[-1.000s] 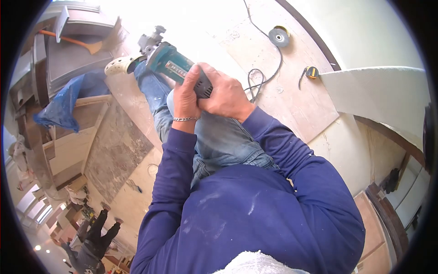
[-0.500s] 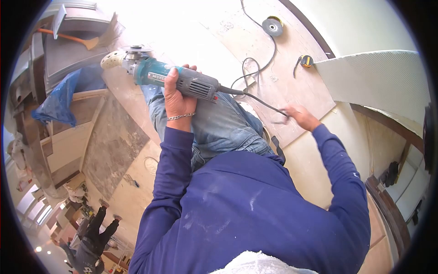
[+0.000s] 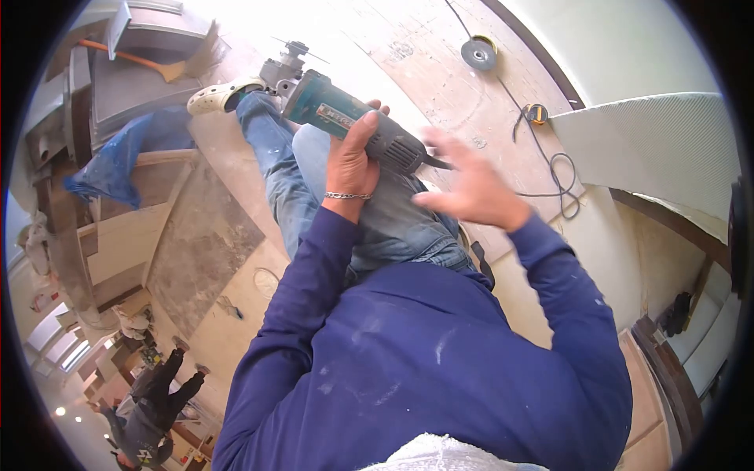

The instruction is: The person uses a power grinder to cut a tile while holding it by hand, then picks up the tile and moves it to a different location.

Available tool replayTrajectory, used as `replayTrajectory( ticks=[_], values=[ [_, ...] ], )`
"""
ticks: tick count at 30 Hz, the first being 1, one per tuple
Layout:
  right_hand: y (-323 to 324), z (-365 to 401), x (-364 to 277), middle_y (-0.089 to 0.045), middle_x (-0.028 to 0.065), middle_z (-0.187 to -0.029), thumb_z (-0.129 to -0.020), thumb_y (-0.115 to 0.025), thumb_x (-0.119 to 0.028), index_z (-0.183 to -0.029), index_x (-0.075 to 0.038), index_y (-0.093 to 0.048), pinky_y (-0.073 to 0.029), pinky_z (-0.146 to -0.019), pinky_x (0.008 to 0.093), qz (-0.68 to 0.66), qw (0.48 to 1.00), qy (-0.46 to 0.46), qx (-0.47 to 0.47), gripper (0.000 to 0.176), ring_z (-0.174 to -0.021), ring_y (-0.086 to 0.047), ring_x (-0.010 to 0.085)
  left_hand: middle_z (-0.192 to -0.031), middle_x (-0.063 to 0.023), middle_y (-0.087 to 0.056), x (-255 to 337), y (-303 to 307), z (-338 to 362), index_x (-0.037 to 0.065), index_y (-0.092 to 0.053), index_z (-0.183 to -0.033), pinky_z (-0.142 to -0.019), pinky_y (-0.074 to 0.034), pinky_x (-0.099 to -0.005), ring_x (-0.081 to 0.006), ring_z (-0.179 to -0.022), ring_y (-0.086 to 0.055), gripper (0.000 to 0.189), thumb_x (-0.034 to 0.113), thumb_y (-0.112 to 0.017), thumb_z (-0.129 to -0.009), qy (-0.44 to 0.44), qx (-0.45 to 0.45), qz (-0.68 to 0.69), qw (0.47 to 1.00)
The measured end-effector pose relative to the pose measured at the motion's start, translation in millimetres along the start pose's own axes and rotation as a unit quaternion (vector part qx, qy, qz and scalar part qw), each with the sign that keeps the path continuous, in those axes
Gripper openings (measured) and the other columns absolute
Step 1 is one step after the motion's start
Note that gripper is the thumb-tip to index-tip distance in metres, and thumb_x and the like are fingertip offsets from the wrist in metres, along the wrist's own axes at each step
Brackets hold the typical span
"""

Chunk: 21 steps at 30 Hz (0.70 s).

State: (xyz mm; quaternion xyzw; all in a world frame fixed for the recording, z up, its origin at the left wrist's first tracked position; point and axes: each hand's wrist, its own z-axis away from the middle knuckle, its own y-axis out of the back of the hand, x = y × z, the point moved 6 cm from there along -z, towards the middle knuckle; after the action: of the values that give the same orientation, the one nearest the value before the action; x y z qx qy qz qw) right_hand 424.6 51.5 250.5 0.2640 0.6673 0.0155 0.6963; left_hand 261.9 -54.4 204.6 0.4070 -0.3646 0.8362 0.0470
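My left hand (image 3: 355, 161) is wrapped round the body of a teal and black angle grinder (image 3: 334, 110). The tool lies across above my knee, its thin disc at the upper left and its cord end toward the right. Near that cord end, my right hand (image 3: 475, 188) is raised with fingers apart, partly smeared by motion. The black power cord (image 3: 538, 157) runs out past it onto the board and makes a loop at the right. Whether the right fingers touch the cord cannot be made out.
Several grinding discs in a stack (image 3: 479, 53) and a yellow-black tape measure (image 3: 536, 114) lie on the plywood board (image 3: 440, 71). A white ribbed panel (image 3: 652, 149) stands at the right. A broom (image 3: 177, 69) and blue plastic sheet (image 3: 118, 169) are left. Another person (image 3: 153, 408) stands at lower left.
The grinder has shifted right and tilted, its disc now more edge-on. My right hand has let go of the cord and moved up and left toward the tool. The cord's loop now lies farther right.
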Motion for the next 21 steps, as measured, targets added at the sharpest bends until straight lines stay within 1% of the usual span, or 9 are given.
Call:
replayTrajectory(
  ticks=[2,5,8,12,14,15,16,18,21],
  values=[
    [-34.6,-28.8,-3.8,-0.056,0.0269,-0.135,-0.075,-0.074,-0.025,-0.148,-0.001,-0.038,-0.044,-0.107,0.0478,0.121,0.992,-0.017,0.021,0.085,-0.124,-0.056,0.0429,-0.131,-0.0131,-0.056,4.4,-3.6,-3.6,0.004,-0.043,-0.138,-0.102,-0.048,-0.0407,-0.0261,-0.122,-0.055,0.066,0.011,-0.08,-0.084,-0.045,0.009,-0.027,0.999],
    [-54.9,-61.4,18.6,-0.059,0.0258,-0.13,-0.071,-0.077,-0.023,-0.147,-0.005,-0.039,-0.048,-0.102,0.0467,0.045,0.994,-0.08,0.061,0.087,-0.121,-0.057,0.0443,-0.133,-0.0115,-0.054,0.2,-2.7,-7.0,0.005,-0.043,-0.139,-0.105,-0.046,-0.0392,-0.0235,-0.123,-0.053,0.068,0.01,-0.081,-0.083,-0.034,-0.017,-0.028,0.999],
    [-60.4,-75.3,26.5,-0.061,0.0259,-0.128,-0.069,-0.077,-0.027,-0.145,-0.008,-0.042,-0.049,-0.1,0.0465,-0.029,0.996,-0.056,0.068,0.086,-0.118,-0.061,0.0437,-0.132,-0.0104,-0.053,1.1,2.1,-12.3,0.005,-0.042,-0.14,-0.105,-0.045,-0.0389,-0.0224,-0.122,-0.054,0.069,0.011,-0.081,-0.084,-0.027,-0.027,-0.048,0.998],
    [-57.7,-81.9,32.4,-0.065,0.025,-0.121,-0.068,-0.075,-0.027,-0.141,-0.007,-0.045,-0.052,-0.094,0.0469,-0.022,0.996,-0.054,0.074,0.082,-0.109,-0.065,0.0442,-0.13,-0.0096,-0.053,2.0,5.3,-17.7,0.004,-0.041,-0.14,-0.106,-0.045,-0.0387,-0.0222,-0.122,-0.054,0.069,0.012,-0.081,-0.085,-0.008,-0.023,-0.055,0.998],
    [-62.9,-87.2,52.4,-0.068,0.0229,-0.114,-0.067,-0.074,-0.03,-0.14,-0.008,-0.047,-0.053,-0.092,0.0463,0.008,0.99,-0.118,0.072,0.081,-0.104,-0.066,0.0432,-0.131,-0.0107,-0.053,6.2,5.3,-18.0,0.002,-0.039,-0.141,-0.105,-0.045,-0.0387,-0.0223,-0.122,-0.054,0.068,0.012,-0.078,-0.087,0.035,-0.05,-0.093,0.994],
    [-67.1,-90.3,64.5,-0.068,0.0229,-0.114,-0.067,-0.074,-0.03,-0.14,-0.008,-0.047,-0.053,-0.092,0.0463,0.007,0.99,-0.12,0.071,0.081,-0.104,-0.066,0.0432,-0.142,-0.0156,-0.05,13.1,9.7,-12.4,0.003,-0.034,-0.148,-0.109,-0.044,-0.043,-0.0273,-0.13,-0.05,0.065,0.009,-0.068,-0.094,0.041,-0.054,-0.118,0.991],
    [-70.4,-94.9,84.0,-0.069,0.0235,-0.111,-0.066,-0.073,-0.032,-0.139,-0.008,-0.048,-0.054,-0.091,0.0455,0.018,0.987,-0.142,0.075,0.081,-0.103,-0.067,0.0425,-0.142,-0.0156,-0.05,22.3,11.3,-2.8,0.003,-0.034,-0.148,-0.109,-0.044,-0.043,-0.0273,-0.13,-0.05,0.065,0.009,-0.068,-0.094,0.042,-0.053,-0.118,0.991],
    [-78.0,-104.0,116.4,-0.07,0.024,-0.108,-0.065,-0.072,-0.033,-0.139,-0.007,-0.048,-0.054,-0.09,0.0447,0.029,0.983,-0.167,0.077,0.081,-0.101,-0.068,0.0418,-0.152,-0.0189,-0.041,51.6,30.7,23.2,0.004,-0.025,-0.155,-0.111,-0.042,-0.0434,-0.0299,-0.14,-0.043,0.071,0.007,-0.064,-0.096,-0.038,0.041,-0.215,0.975],
    [-95.9,-114.0,168.1,-0.071,0.0254,-0.102,-0.064,-0.071,-0.034,-0.137,-0.006,-0.049,-0.055,-0.088,0.0445,0.075,0.958,-0.269,0.056,0.081,-0.098,-0.069,0.0408,-0.16,-0.0231,-0.03,80.8,92.2,54.8,-0.001,-0.019,-0.157,-0.115,-0.037,-0.0398,-0.0329,-0.146,-0.035,0.084,0.013,-0.071,-0.092,-0.071,0.086,-0.328,0.938]
  ],
)
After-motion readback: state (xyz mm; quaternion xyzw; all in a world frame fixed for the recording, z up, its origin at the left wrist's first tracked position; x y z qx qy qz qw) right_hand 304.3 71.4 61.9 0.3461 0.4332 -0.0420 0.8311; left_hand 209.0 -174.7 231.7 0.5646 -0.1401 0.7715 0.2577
